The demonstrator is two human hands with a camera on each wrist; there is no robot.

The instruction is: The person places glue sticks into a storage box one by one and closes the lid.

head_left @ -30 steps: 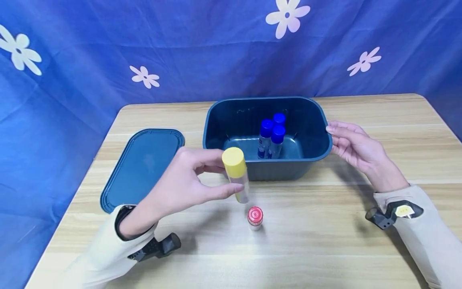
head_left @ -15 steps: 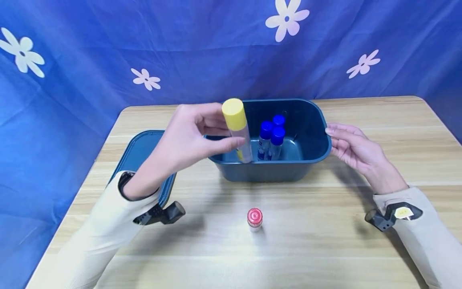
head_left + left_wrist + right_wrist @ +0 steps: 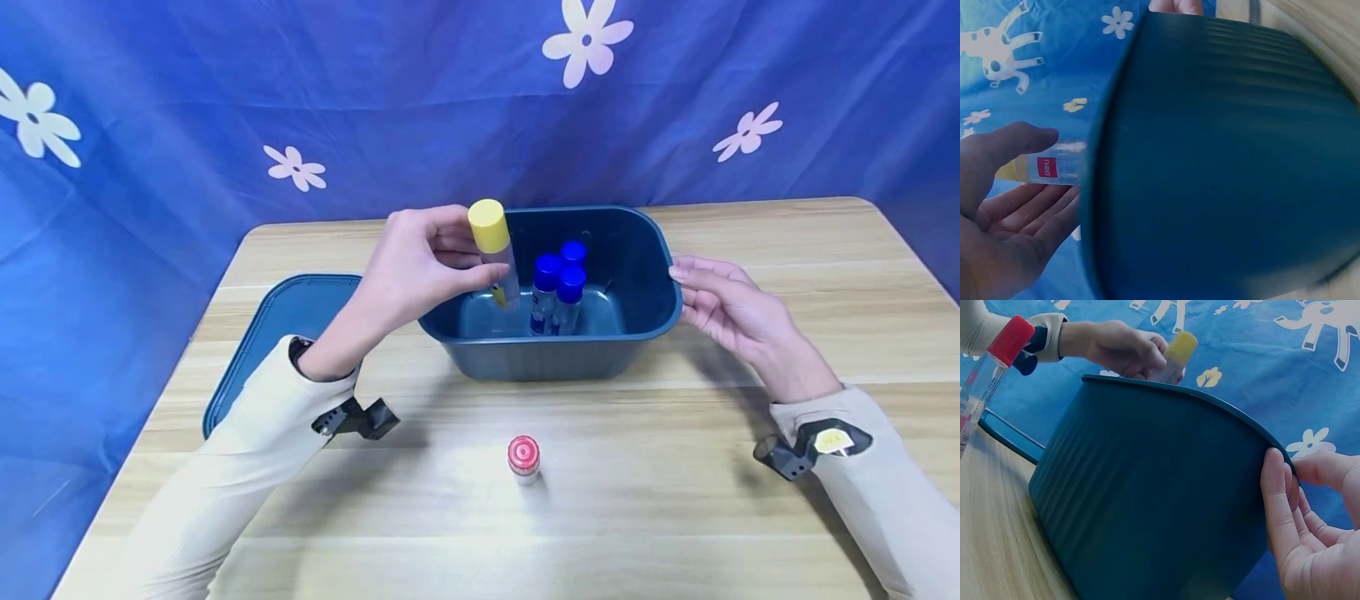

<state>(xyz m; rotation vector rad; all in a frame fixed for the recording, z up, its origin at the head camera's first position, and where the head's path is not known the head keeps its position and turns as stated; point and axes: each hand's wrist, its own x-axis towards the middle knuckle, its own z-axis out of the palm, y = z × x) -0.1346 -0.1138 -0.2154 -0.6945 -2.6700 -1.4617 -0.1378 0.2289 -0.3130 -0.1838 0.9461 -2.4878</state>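
Note:
My left hand [image 3: 420, 262] pinches an upright clear glue stick with a yellow cap [image 3: 488, 225] between thumb and fingers. It is over the left part of a dark teal plastic box [image 3: 540, 362]. In the left wrist view the glue stick [image 3: 1063, 164] bears a red label, and the box wall hides its lower end. Several fingers of my right hand [image 3: 731, 321] lie outside the box's right rim while the thumb pinches it from above. Three blue-capped glue sticks [image 3: 566, 292] stand together inside the box. A red-capped glue stick [image 3: 523, 457] stands on the table before it.
A dark teal lid [image 3: 300, 308] lies flat on the wooden table [image 3: 645, 500] left of the box, partly covered by my left forearm. Behind the table hangs a blue cloth [image 3: 420, 100] with white flowers.
My left hand has carried the yellow-capped glue stick up and away from me, from in front of the box to over its opening. The right hand keeps its hold on the rim.

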